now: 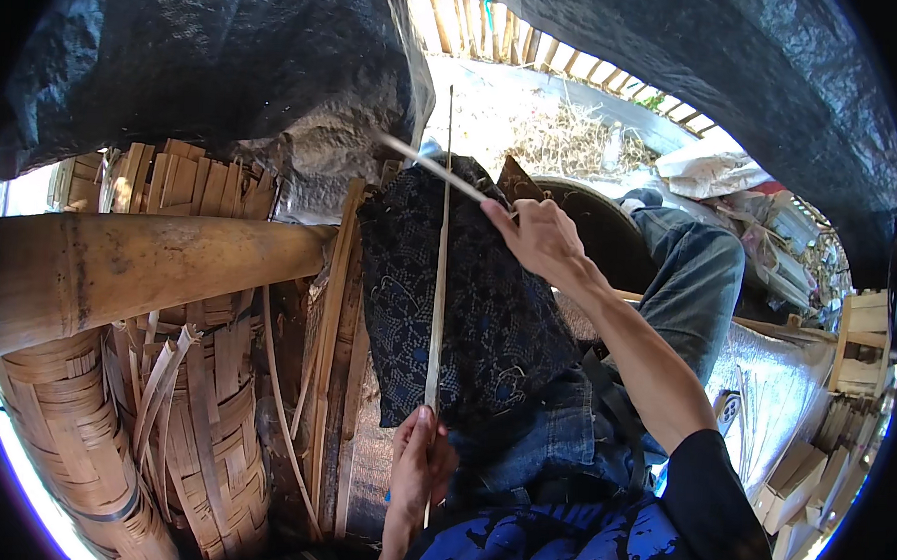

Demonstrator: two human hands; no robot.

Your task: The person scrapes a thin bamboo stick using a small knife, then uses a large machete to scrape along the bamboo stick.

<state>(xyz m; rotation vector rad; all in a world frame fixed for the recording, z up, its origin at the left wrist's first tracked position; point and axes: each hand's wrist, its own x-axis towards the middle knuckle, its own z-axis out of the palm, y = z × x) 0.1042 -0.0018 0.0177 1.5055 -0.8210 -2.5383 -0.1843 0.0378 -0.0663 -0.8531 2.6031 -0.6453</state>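
In the head view, a long, narrow bamboo strip [438,310] runs lengthwise over a dark patterned cloth [507,323] across the person's lap, its far end beyond the cloth. The cloth probably shields the legs and gives the strip a soft backing. The left hand [418,464] pinches the strip near the body, thumb laid along it, fingers folded underneath; that grip likely keeps it steady and straight. The right hand [545,239] has its fingers closed around a thin pale implement [424,161], blurred, which crosses the strip; whether the two touch cannot be told.

The right arm reaches forward and inward from the dark sleeve [714,497], wrist above the cloth's right side. The left forearm rises from the lower edge, the hand low and close to the torso.
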